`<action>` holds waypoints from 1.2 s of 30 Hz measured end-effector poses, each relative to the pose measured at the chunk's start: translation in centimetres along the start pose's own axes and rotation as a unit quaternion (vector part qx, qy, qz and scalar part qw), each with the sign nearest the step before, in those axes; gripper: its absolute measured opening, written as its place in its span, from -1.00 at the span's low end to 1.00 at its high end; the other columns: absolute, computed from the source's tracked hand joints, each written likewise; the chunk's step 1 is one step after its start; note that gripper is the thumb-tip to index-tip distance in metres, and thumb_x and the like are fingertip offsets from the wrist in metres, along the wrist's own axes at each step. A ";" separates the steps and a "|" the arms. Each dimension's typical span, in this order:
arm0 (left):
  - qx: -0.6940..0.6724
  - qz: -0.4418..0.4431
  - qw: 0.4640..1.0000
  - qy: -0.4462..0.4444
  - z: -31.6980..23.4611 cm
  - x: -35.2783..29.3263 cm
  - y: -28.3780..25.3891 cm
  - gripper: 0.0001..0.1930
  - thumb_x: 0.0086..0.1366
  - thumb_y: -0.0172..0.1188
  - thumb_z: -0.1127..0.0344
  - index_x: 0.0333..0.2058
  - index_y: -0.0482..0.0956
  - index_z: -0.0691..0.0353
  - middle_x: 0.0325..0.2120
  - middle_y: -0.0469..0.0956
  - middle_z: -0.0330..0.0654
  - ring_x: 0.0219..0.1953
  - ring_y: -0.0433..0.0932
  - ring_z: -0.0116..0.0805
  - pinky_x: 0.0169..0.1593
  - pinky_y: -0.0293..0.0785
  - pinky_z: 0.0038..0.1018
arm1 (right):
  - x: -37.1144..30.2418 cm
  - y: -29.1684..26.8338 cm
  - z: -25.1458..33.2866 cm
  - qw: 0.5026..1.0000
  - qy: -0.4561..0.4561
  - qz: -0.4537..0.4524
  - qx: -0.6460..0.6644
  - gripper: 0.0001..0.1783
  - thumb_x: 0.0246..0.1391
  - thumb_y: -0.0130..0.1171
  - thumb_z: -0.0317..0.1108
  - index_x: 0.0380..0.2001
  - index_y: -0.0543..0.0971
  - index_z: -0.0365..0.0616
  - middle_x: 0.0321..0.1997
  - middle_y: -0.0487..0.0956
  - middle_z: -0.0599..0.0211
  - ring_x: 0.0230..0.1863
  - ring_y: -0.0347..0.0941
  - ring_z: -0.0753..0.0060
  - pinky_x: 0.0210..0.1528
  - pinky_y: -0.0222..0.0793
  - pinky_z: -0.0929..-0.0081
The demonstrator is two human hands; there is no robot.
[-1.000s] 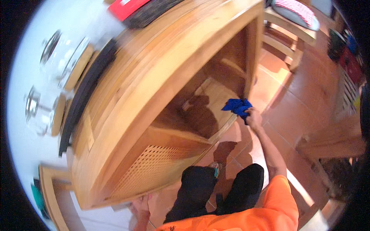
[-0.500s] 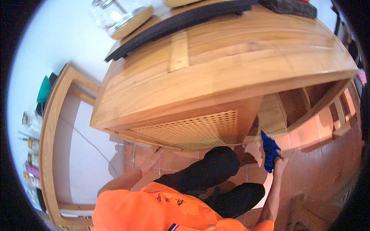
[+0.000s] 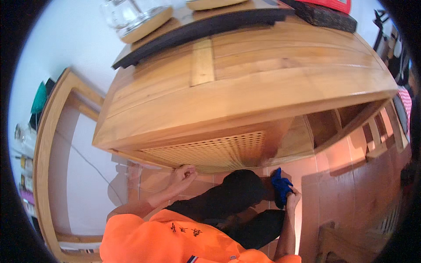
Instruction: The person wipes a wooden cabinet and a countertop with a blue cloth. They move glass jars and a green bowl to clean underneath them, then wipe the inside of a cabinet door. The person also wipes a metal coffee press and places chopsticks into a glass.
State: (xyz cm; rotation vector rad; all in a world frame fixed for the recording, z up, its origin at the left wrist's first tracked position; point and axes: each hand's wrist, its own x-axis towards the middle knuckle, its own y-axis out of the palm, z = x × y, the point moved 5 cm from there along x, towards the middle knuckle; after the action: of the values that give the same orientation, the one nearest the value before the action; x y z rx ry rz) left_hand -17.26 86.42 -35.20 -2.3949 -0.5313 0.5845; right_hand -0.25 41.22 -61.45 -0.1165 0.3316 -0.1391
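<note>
Your right hand [image 3: 294, 197] is closed around a crumpled blue cloth [image 3: 281, 183], which hangs above the tiled floor [image 3: 335, 186], near your knee and below the wooden cabinet's [image 3: 272, 72] open side. Your left hand [image 3: 184, 175] has its fingers curled beside the lower edge of the lattice panel [image 3: 210, 151]; whether it grips anything, you cannot tell.
</note>
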 end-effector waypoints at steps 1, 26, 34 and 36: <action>-0.004 0.018 1.000 -0.003 0.1 0.4 0.5 -0.63 0.30 0.16 0.28 0.02 0.49 0.34 -0.16 0.62 -0.03 -0.09 0.59 -0.32 0.01 0.48 -0.44 | -0.3 0.1 0.6 0.999 0.008 -0.007 0.033 -0.51 -0.33 -0.17 -0.71 -0.29 0.65 -0.42 -0.56 0.50 0.35 -0.62 0.29 0.57 -0.54 0.20 0.67; -0.245 0.264 0.860 0.362 -23.8 6.4 22.5 -0.30 0.20 0.13 0.56 0.30 0.06 0.43 0.29 0.17 0.09 0.37 0.11 -0.15 0.40 0.03 -0.27 | -1.6 -3.1 -0.1 0.994 -0.037 -0.098 -0.021 -0.57 -0.30 -0.08 -0.70 -0.31 0.67 -0.36 -0.37 0.63 0.19 -0.37 0.54 0.35 -0.24 0.46 0.49; -0.264 0.272 0.833 0.403 -31.3 9.0 30.4 -0.23 0.13 0.17 0.59 0.30 0.02 0.49 0.30 0.12 0.19 0.38 0.09 -0.09 0.40 0.03 -0.27 | -4.1 -3.9 4.5 0.987 0.041 -0.073 0.137 -0.47 -0.42 -0.11 -0.68 -0.27 0.65 -0.38 -0.43 0.61 0.28 -0.51 0.45 0.50 -0.47 0.33 0.61; -0.275 0.287 0.831 0.389 -32.5 9.0 31.6 -0.22 0.12 0.17 0.59 0.30 0.02 0.48 0.30 0.12 0.20 0.38 0.09 -0.08 0.40 0.02 -0.27 | -4.3 -4.2 5.1 0.985 0.053 -0.048 0.159 -0.41 -0.52 -0.09 -0.64 -0.25 0.64 -0.40 -0.37 0.62 0.21 -0.43 0.50 0.41 -0.37 0.41 0.58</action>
State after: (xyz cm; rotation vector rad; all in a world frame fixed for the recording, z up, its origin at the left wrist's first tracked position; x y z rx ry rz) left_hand 14.33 52.68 -34.69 -3.0377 0.4681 -0.4214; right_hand -3.13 38.22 -54.71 0.1918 0.4051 -0.2919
